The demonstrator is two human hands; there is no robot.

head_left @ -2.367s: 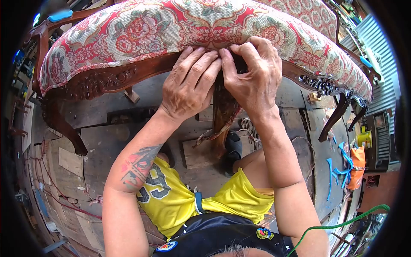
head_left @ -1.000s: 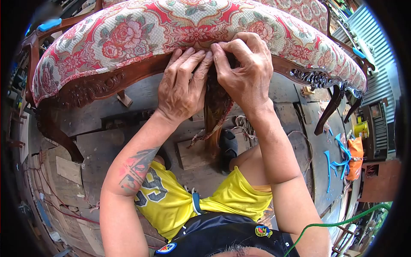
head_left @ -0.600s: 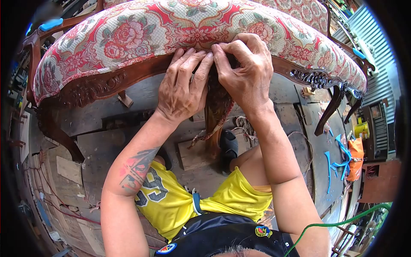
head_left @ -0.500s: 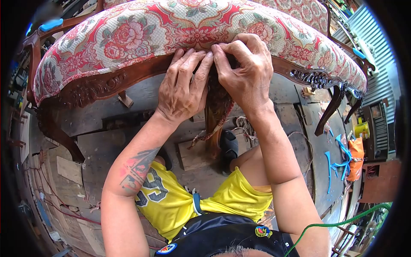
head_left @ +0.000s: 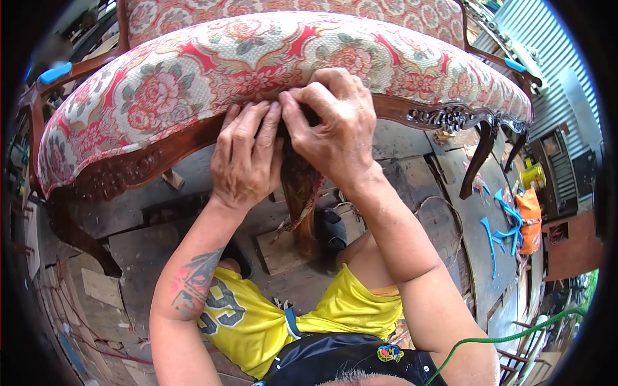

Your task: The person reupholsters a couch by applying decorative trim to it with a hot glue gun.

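Observation:
A long seat with floral fabric upholstery [head_left: 161, 96] arches across the view above a carved dark wooden frame [head_left: 119, 170]. My left hand [head_left: 248, 154] rests its lengthened fingertips against the fabric's lower edge, at the middle of the front rail; its thumb is hidden. Just beside it, my right hand [head_left: 338, 122] is closed in a pinch at the same edge, thumb and index finger almost touching the left fingertips. What lies in that pinch is hidden. A reddish braided cord [head_left: 315, 190] hangs below the right hand, in front of the central wooden leg [head_left: 299, 180].
Wooden boards [head_left: 141, 257] cover the floor. Blue strips [head_left: 492, 241] and an orange bag [head_left: 529, 219] lie at right, near a yellow can [head_left: 533, 175]. A green cord [head_left: 508, 336] crosses the lower right. The patterned backrest [head_left: 296, 8] rises behind the seat.
The seat and both hands appear lower and further left as the view shifts, showing more of the backrest. Both hands keep nearly the same pose at the fabric edge.

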